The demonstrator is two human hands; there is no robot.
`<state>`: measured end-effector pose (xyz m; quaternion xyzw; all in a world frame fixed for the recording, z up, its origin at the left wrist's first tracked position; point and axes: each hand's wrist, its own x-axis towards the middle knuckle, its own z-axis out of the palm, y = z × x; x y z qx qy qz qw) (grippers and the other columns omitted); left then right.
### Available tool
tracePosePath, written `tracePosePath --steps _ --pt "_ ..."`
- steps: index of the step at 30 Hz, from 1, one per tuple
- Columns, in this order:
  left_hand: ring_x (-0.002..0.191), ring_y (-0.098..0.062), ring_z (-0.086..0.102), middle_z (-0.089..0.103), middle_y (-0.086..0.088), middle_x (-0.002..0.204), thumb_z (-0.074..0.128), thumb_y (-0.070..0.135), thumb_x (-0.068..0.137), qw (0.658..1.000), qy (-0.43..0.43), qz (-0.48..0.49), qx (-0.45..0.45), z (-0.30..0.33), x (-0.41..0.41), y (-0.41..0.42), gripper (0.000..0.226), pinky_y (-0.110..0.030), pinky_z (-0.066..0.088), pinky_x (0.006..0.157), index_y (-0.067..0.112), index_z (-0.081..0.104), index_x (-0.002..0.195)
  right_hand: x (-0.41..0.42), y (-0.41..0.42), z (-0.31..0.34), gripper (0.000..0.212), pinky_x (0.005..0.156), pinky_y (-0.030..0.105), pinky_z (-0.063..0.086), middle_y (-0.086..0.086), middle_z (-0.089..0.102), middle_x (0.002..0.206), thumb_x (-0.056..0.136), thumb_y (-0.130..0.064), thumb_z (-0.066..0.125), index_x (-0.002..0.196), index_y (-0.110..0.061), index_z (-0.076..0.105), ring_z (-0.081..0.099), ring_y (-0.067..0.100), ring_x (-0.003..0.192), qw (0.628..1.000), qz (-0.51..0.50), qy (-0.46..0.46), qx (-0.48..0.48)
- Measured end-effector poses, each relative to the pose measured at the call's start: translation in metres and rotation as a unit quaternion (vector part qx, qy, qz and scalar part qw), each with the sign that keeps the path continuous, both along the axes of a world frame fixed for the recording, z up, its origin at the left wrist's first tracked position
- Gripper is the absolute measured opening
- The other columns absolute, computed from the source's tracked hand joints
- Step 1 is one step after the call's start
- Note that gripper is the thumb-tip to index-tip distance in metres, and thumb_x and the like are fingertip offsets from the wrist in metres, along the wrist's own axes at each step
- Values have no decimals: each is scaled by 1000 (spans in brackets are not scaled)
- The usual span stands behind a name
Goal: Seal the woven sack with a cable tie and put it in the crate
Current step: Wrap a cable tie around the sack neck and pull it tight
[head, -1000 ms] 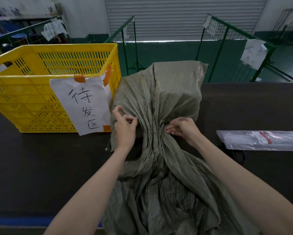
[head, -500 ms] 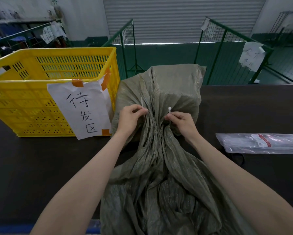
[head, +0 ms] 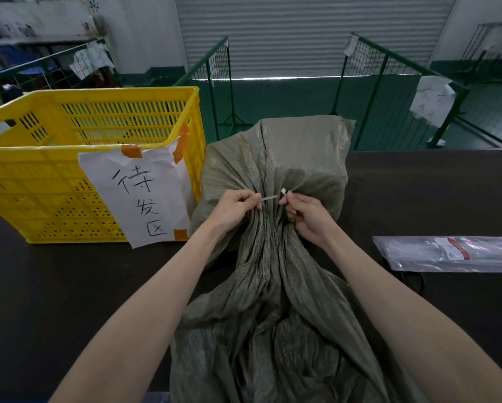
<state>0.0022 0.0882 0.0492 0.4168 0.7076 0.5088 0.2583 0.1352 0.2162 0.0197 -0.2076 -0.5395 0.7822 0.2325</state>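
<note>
Fingers: left hand (head: 234,209) and right hand (head: 307,212) each pinch a cable tie (head: 270,197) end.
Why: the tie spans the woven sack (head: 273,257) at its gathered neck, ready for threading.

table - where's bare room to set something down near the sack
Bare dark table lies in front of the yellow crate, left of the sack. Another free patch runs behind the plastic packet, right of the sack. It is crowded at the middle, where both hands work the cable tie, and between sack and crate.
</note>
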Motion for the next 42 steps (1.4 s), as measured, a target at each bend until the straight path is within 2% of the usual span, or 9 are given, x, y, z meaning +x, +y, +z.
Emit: tracePosePath --steps 6,12,23,26,28,31,34,39,42 --pt "66 0 48 56 6 65 55 18 96 1000 16 21 -4 1 4 2 34 -8 35 64 18 61 63 1 0 -1 42 56 22 25 -6 41 50 97 -15 44 64 -14 70 34 4 48 999 38 6 -1" --pt "58 11 49 54 6 63 53 14 97 1000 -2 16 9 3 7 -1 33 -5 34 62 14 60 65 2 -2 4 31 56 24 22 -11 44 46 98 -14 42 72 -6 57 32 4 49 998 59 -16 28" --pt "80 -10 52 61 -1 79 60 21 93 996 80 8 -26 2 0 1 25 -25 37 76 14 66 69 -5 -6 16 28 48 17 25 -12 43 46 96 -14 50 72 -6 62 30 2 45 977 88 -115 156" --pt "84 -13 55 64 -4 82 61 22 92 995 91 16 -24 -1 -2 -1 24 -27 39 79 12 69 71 -8 -9 16 25 51 18 28 8 54 63 91 -13 59 86 10 67 37 5 49 974 38 -127 181" --pt "83 -11 55 65 -3 80 62 23 92 996 89 19 -18 -2 -2 -2 24 -21 39 76 12 70 72 -8 -10 15 22 57 23 38 20 61 77 85 -16 67 87 5 71 48 13 58 973 3 -121 198" --pt "80 -8 56 66 -1 79 62 23 92 996 85 25 -13 -1 -1 -2 25 -12 38 72 9 72 75 -4 -14 13 11 68 28 48 10 72 78 75 -25 77 74 -14 74 61 14 67 939 -83 -133 305" --pt "74 -3 56 67 1 76 63 24 91 997 73 32 -7 -2 2 0 22 -15 39 67 11 72 76 3 -25 19 12 65 17 44 2 69 72 75 -19 75 72 -9 70 59 7 66 890 -152 -133 409" --pt "59 0 46 57 8 65 65 23 89 996 81 29 8 -5 2 0 15 -22 37 61 11 68 81 8 -27 32 14 62 28 41 -1 60 59 82 -16 62 70 -10 68 50 7 56 930 -109 -142 322" --pt "56 2 43 52 12 62 63 24 91 993 120 12 5 -4 1 -2 13 -23 34 60 16 64 81 7 -25 38 19 61 27 40 -4 58 55 87 -17 59 70 -12 66 48 5 51 915 -104 -174 350"
